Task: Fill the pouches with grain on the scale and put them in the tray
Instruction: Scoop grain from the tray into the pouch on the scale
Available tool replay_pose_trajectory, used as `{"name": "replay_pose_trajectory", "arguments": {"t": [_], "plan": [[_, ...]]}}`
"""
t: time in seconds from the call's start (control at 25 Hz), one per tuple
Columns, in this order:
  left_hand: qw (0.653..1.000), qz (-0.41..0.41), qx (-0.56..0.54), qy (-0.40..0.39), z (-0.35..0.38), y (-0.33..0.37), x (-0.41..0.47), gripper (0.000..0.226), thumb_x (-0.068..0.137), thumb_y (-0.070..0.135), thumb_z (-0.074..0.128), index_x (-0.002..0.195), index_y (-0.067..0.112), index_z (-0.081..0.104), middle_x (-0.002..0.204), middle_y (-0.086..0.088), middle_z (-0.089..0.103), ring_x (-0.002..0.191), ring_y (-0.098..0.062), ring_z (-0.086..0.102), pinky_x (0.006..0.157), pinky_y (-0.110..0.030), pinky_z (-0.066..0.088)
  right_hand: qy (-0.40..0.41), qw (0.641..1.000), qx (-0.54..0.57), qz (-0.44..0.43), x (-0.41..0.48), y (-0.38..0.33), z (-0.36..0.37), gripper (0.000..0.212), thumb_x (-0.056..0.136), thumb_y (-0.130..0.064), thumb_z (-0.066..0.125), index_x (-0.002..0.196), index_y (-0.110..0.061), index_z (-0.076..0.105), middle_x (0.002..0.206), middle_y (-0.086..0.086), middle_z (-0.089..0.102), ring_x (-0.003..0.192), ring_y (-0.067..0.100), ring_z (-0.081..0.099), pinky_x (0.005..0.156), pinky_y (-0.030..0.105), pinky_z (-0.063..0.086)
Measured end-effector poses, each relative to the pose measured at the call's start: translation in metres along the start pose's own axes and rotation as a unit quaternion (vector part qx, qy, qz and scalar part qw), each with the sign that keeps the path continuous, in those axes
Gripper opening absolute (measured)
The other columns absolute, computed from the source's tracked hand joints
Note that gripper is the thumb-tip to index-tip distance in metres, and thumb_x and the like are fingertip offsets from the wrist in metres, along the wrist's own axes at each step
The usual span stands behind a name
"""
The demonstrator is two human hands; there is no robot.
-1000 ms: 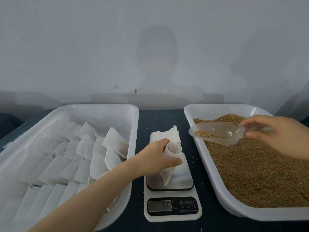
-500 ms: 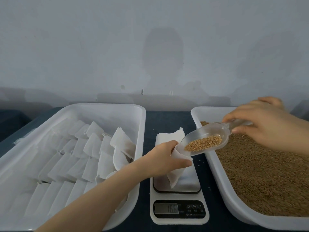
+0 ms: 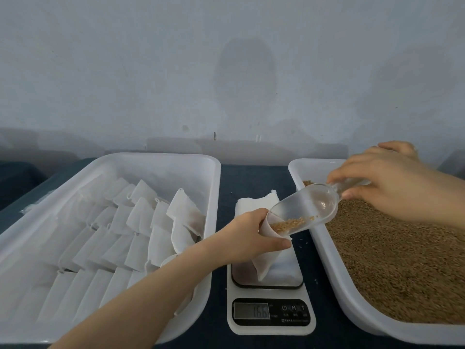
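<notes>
From my head camera, my left hand (image 3: 247, 238) reaches across in front of me. Its fingers and thumb are curled round the top of a white pouch (image 3: 265, 264) and grip it so that its mouth is held open. The pouch hangs tilted below my hand, and its lower corner comes down onto the platform of the scale (image 3: 270, 328). The scale's display (image 3: 251, 311) shows digits that I read as 166, though they are soft.

My right hand (image 3: 392, 187) pinches the handle of a clear scoop (image 3: 312, 205) between thumb and fingers. The scoop slopes down to my left, with its lip at the open mouth of the pouch, touching or just inside it. A small heap of grain (image 3: 289, 224) has slid to the low end of the scoop, right at that lip.

On my right stands a white grain tray (image 3: 324, 248), spread wide with brown bulk grain (image 3: 390, 260), and my right hand hovers over its far end. On my left is the white tray (image 3: 156, 159), which holds rows of white filled pouches (image 3: 141, 222) that lean against one another.

Behind the scale, between the two trays, lies a flat stack of empty pouches (image 3: 251, 205). A few stray grains (image 3: 303, 241) lie on the dark blue cloth (image 3: 251, 177) beside the scale. A pale wall (image 3: 226, 71) rises behind it all.
</notes>
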State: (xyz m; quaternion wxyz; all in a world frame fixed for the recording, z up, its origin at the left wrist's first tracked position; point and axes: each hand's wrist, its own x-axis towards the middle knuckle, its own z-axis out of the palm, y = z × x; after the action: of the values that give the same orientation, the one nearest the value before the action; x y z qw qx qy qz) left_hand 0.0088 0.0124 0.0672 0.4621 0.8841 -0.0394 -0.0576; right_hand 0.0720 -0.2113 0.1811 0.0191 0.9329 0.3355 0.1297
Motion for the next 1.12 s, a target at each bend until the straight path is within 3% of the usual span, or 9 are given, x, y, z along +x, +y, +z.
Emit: {"name": "replay_pose_trajectory", "arguments": {"t": [0.24, 0.4, 0.52, 0.72, 0.88, 1.0, 1.12], "plan": [[1.0, -0.009, 0.011, -0.006, 0.0, 0.003, 0.0, 0.048, 0.082, 0.047, 0.068, 0.123, 0.028, 0.049, 0.115, 0.011, 0.059, 0.1, -0.009, 0.059, 0.079, -0.017, 0.048, -0.015, 0.999, 0.038, 0.009, -0.006, 0.003, 0.002, 0.024, 0.087, -0.035, 0.062, 0.106, -0.05, 0.059, 0.106, -0.027, 0.058, 0.111, 0.003, 0.043, 0.104, 0.026, 0.004], [1.0, -0.011, 0.012, -0.007, 0.0, 0.004, 0.0, 0.049, 0.083, 0.046, 0.068, 0.123, 0.026, 0.049, 0.113, 0.011, 0.059, 0.1, -0.01, 0.058, 0.079, -0.019, 0.048, 0.059, 0.997, 0.014, -0.039, -0.009, -0.004, -0.002, 0.026, 0.08, -0.024, 0.072, 0.104, -0.035, 0.071, 0.1, -0.015, 0.066, 0.108, 0.018, 0.052, 0.106, 0.035, 0.006], [1.0, -0.016, 0.014, -0.01, 0.0, 0.004, 0.001, 0.05, 0.082, 0.048, 0.068, 0.123, 0.027, 0.049, 0.112, 0.011, 0.058, 0.101, -0.01, 0.058, 0.083, -0.022, 0.049, 0.109, 0.988, -0.037, -0.107, -0.01, -0.011, -0.005, 0.026, 0.068, -0.011, 0.081, 0.092, -0.021, 0.076, 0.086, -0.003, 0.07, 0.091, 0.032, 0.06, 0.103, 0.049, 0.014], [1.0, -0.018, 0.019, 0.0, -0.001, 0.002, 0.0, 0.047, 0.079, 0.052, 0.069, 0.116, 0.03, 0.05, 0.109, 0.012, 0.06, 0.097, -0.006, 0.058, 0.078, -0.019, 0.049, 0.16, 0.965, -0.097, -0.182, -0.008, -0.025, -0.009, 0.037, 0.057, 0.005, 0.084, 0.088, -0.014, 0.076, 0.081, 0.003, 0.069, 0.082, 0.031, 0.062, 0.101, 0.056, 0.023], [1.0, -0.016, 0.007, 0.0, -0.003, 0.001, -0.001, 0.052, 0.079, 0.048, 0.07, 0.121, 0.027, 0.05, 0.112, 0.009, 0.061, 0.103, -0.01, 0.059, 0.089, -0.029, 0.051, 0.204, 0.943, -0.156, -0.212, -0.014, -0.028, -0.01, 0.044, 0.056, 0.014, 0.072, 0.092, -0.011, 0.073, 0.087, 0.006, 0.068, 0.086, 0.032, 0.063, 0.101, 0.053, 0.021], [1.0, -0.011, 0.008, 0.005, -0.006, -0.001, 0.0, 0.039, 0.086, 0.039, 0.066, 0.119, 0.024, 0.052, 0.114, 0.006, 0.061, 0.105, -0.014, 0.059, 0.094, -0.034, 0.05, 0.242, 0.946, -0.155, -0.152, -0.023, -0.016, -0.002, 0.029, 0.071, 0.0, 0.074, 0.096, -0.014, 0.073, 0.095, 0.005, 0.071, 0.088, 0.03, 0.064, 0.097, 0.048, 0.027], [1.0, -0.012, 0.019, 0.021, -0.007, -0.002, 0.001, 0.027, 0.088, 0.037, 0.065, 0.11, 0.027, 0.052, 0.111, 0.006, 0.061, 0.102, -0.015, 0.059, 0.09, -0.031, 0.05, 0.182, 0.98, -0.065, 0.039, -0.032, 0.006, 0.018, 0.019, 0.083, -0.02, 0.068, 0.102, -0.019, 0.067, 0.1, 0.002, 0.066, 0.085, 0.028, 0.062, 0.08, 0.044, 0.045]]}}
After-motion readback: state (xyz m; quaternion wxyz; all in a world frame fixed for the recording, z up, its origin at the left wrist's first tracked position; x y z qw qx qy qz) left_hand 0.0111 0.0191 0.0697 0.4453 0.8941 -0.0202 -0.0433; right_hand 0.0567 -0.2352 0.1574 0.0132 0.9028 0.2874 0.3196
